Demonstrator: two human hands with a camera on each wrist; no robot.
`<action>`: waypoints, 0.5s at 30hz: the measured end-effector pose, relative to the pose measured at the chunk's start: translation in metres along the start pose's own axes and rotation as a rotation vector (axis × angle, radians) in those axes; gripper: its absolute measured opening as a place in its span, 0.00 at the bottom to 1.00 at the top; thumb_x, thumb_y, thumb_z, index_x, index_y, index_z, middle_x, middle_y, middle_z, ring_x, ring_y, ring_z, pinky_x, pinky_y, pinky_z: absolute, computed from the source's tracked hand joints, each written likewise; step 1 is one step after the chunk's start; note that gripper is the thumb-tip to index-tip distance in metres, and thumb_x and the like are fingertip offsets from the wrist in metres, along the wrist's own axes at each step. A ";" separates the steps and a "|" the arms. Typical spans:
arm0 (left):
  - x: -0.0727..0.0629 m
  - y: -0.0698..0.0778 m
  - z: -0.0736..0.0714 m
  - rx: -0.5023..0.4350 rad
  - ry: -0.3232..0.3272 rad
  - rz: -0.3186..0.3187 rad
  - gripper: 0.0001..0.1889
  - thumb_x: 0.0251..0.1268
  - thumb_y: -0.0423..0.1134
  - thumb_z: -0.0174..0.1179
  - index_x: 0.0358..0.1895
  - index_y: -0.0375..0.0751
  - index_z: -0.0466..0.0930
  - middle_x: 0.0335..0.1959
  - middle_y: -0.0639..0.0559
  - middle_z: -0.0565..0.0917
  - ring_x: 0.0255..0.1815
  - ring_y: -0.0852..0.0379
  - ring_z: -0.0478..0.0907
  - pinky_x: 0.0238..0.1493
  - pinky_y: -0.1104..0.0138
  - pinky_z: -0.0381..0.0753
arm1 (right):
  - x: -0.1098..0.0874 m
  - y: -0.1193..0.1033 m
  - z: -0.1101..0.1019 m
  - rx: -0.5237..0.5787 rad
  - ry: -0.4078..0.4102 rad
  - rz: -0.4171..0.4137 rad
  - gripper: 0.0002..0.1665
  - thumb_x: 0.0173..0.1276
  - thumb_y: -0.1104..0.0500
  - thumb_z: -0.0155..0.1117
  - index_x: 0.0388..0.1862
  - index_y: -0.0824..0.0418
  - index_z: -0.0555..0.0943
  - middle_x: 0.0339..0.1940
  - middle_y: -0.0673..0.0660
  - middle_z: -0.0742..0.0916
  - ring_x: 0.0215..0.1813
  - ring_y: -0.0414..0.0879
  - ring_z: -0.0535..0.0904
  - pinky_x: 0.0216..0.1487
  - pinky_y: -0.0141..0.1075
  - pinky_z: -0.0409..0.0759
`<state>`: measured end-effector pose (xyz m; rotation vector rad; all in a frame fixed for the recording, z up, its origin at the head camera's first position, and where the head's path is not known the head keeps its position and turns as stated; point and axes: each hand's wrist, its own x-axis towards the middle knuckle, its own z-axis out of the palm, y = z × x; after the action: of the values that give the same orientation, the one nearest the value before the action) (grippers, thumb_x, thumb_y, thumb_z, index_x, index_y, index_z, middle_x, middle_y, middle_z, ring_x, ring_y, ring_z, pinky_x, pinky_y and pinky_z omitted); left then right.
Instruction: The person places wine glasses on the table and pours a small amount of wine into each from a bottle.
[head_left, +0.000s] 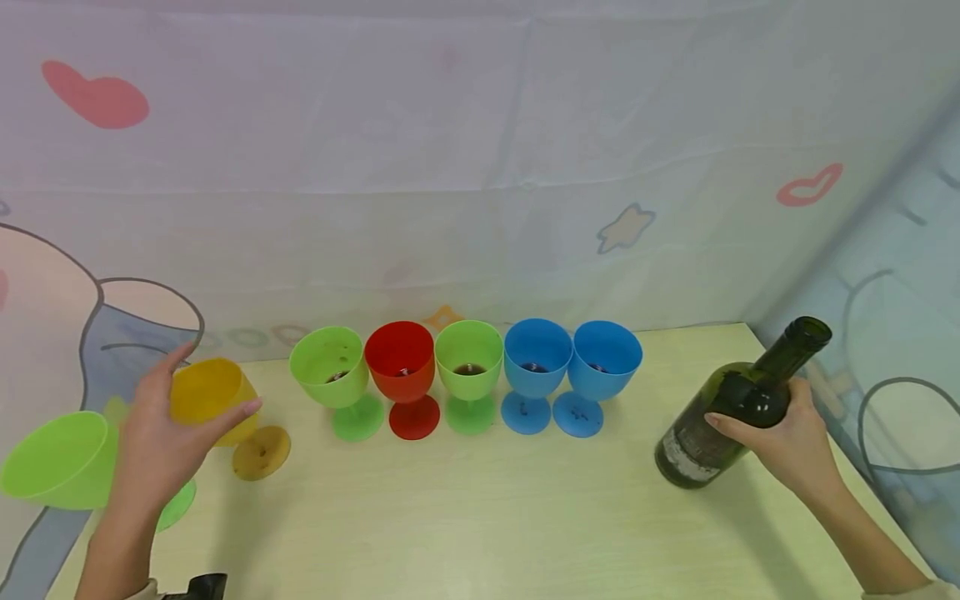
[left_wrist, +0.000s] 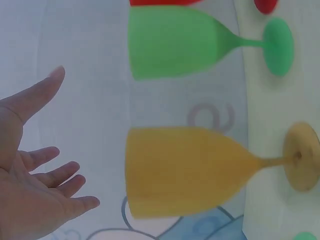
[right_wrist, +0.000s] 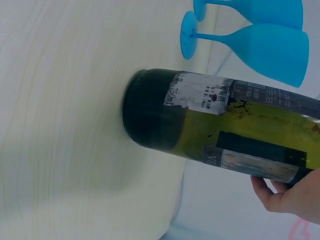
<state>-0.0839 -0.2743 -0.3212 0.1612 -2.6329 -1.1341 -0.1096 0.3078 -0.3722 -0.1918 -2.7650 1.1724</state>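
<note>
My left hand (head_left: pixel 161 425) is open, thumb and fingers spread, beside a yellow goblet (head_left: pixel 213 392). In the left wrist view the hand (left_wrist: pixel 40 175) holds nothing, and a gap shows between it and the yellow goblet (left_wrist: pixel 185 172). At the right of the table, my right hand (head_left: pixel 791 442) grips a dark green wine bottle (head_left: pixel 720 417) around its upper body, thumb on the near side. The right wrist view shows the bottle (right_wrist: pixel 220 125) with worn labels and dark liquid at its bottom, its base close to the tabletop.
Along the back edge stand a green goblet (head_left: pixel 330 367), a red one (head_left: pixel 400 362), another green one (head_left: pixel 469 358) and two blue goblets (head_left: pixel 537 358), with dark liquid inside. Another green goblet (head_left: pixel 63 458) is at far left. A printed curtain (head_left: pixel 450 167) hangs behind the table (head_left: pixel 450 517).
</note>
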 end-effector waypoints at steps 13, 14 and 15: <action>0.003 -0.037 -0.005 0.019 -0.008 -0.058 0.52 0.53 0.45 0.65 0.70 0.30 0.35 0.68 0.26 0.41 0.67 0.29 0.38 0.59 0.36 0.42 | 0.000 0.001 0.000 -0.009 0.001 -0.007 0.51 0.56 0.48 0.67 0.64 0.72 0.48 0.51 0.76 0.67 0.47 0.69 0.68 0.37 0.56 0.70; 0.003 -0.040 -0.005 0.013 -0.012 -0.075 0.53 0.54 0.46 0.65 0.70 0.30 0.34 0.69 0.26 0.39 0.67 0.29 0.38 0.59 0.36 0.42 | 0.000 0.000 0.000 -0.010 0.001 -0.006 0.51 0.56 0.48 0.67 0.64 0.72 0.48 0.51 0.76 0.67 0.47 0.69 0.68 0.37 0.56 0.70; 0.004 -0.043 -0.004 0.002 -0.016 -0.088 0.53 0.54 0.46 0.65 0.70 0.30 0.33 0.69 0.27 0.38 0.68 0.29 0.38 0.59 0.36 0.43 | 0.000 0.000 0.000 -0.011 0.001 -0.007 0.51 0.56 0.48 0.67 0.64 0.72 0.48 0.51 0.76 0.67 0.47 0.69 0.68 0.37 0.56 0.70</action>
<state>-0.0863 -0.3075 -0.3487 0.2726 -2.6645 -1.1652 -0.1100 0.3082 -0.3723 -0.1841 -2.7697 1.1551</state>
